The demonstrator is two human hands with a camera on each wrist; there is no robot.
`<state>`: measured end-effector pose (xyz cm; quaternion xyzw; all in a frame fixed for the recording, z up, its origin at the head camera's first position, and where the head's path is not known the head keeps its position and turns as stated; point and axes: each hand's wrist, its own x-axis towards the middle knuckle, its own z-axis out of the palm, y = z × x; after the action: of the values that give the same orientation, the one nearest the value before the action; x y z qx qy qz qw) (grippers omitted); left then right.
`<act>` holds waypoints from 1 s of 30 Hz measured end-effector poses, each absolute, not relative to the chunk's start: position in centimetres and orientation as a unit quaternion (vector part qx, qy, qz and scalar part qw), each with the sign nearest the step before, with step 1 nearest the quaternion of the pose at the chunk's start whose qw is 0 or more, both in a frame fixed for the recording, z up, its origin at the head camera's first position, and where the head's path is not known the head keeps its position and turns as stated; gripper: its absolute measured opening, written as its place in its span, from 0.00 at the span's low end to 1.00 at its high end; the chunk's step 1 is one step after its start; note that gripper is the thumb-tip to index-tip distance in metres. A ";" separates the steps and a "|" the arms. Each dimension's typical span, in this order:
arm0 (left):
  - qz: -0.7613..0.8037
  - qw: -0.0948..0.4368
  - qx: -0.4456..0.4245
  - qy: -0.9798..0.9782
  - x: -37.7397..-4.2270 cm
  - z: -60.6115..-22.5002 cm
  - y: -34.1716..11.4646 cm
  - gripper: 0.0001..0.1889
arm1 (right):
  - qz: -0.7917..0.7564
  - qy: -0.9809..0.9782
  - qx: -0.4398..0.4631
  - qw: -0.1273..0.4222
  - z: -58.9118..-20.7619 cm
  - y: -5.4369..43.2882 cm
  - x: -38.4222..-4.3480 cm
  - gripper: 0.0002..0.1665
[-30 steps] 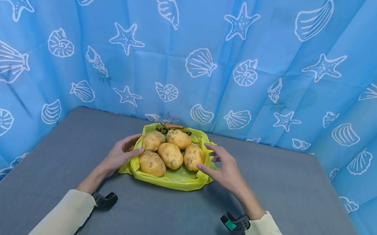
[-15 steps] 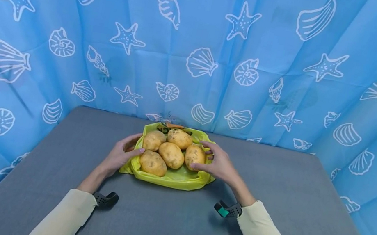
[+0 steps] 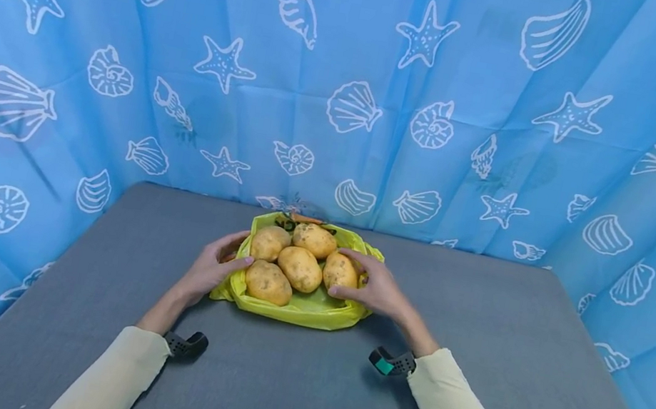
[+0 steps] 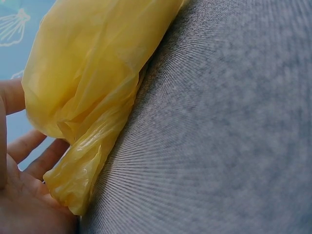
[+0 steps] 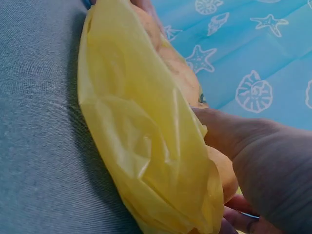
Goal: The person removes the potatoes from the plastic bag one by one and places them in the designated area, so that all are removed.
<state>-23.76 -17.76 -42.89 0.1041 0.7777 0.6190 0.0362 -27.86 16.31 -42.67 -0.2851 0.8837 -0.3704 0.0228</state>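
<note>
A yellow-green plastic bag (image 3: 309,317) lies with its mouth spread wide, its rim folded around several potatoes (image 3: 300,269). My left hand (image 3: 213,265) holds the bag's left side, thumb over the rim and fingers outside. In the left wrist view, fingers of the left hand (image 4: 29,161) show behind the crumpled bag (image 4: 97,73). My right hand (image 3: 376,286) reaches over the right rim and grips the rightmost potato (image 3: 340,272), thumb in front and fingers behind. The right wrist view shows that potato (image 5: 222,173) partly hidden by the right hand (image 5: 253,141) and the bag.
The bag sits near the back edge of a grey cloth-covered table (image 3: 284,385). A blue curtain (image 3: 353,57) with white shells and starfish hangs behind and along both sides. Each wrist wears a dark band, such as the right wristband (image 3: 391,363).
My right hand has moved left over the bag's rim and closed around the rightmost potato. The left hand stays at the bag's left side.
</note>
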 end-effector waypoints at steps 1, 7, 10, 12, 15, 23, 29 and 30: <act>0.618 0.037 0.104 0.779 -23.8 -43.0 -17.8 0.31 | -0.369 0.885 -0.283 0.020 -42.8 16.3 -27.8 0.47; 0.616 0.032 0.110 0.779 -25.0 -45.1 -18.3 0.32 | -0.395 0.884 -0.251 0.003 -43.2 16.2 -27.2 0.48; 0.618 0.026 0.112 0.778 -25.7 -46.2 -18.6 0.33 | -0.432 0.871 -0.235 0.001 -42.9 16.4 -26.7 0.47; 0.619 0.024 0.113 0.777 -25.9 -46.6 -18.7 0.33 | -0.453 0.862 -0.225 0.003 -42.6 16.6 -26.4 0.47; 0.620 0.023 0.112 0.776 -26.0 -46.7 -18.8 0.34 | -0.481 0.851 -0.213 0.005 -42.2 17.2 -26.0 0.46; 0.620 0.024 0.108 0.777 -25.8 -46.5 -18.6 0.34 | -0.518 0.830 -0.207 -0.007 -41.4 19.1 -25.8 0.46; 0.620 0.023 0.110 0.777 -25.8 -46.4 -18.7 0.33 | -0.534 0.825 -0.182 -0.022 -40.7 20.6 -25.9 0.47; 0.619 0.023 0.110 0.777 -25.8 -46.4 -18.7 0.33 | -0.535 0.825 -0.177 -0.026 -40.8 21.0 -25.9 0.47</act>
<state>-25.75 -18.74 -46.43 0.1103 0.7770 0.6193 0.0227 -25.91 20.97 -40.77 -0.1774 0.8254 -0.5353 -0.0258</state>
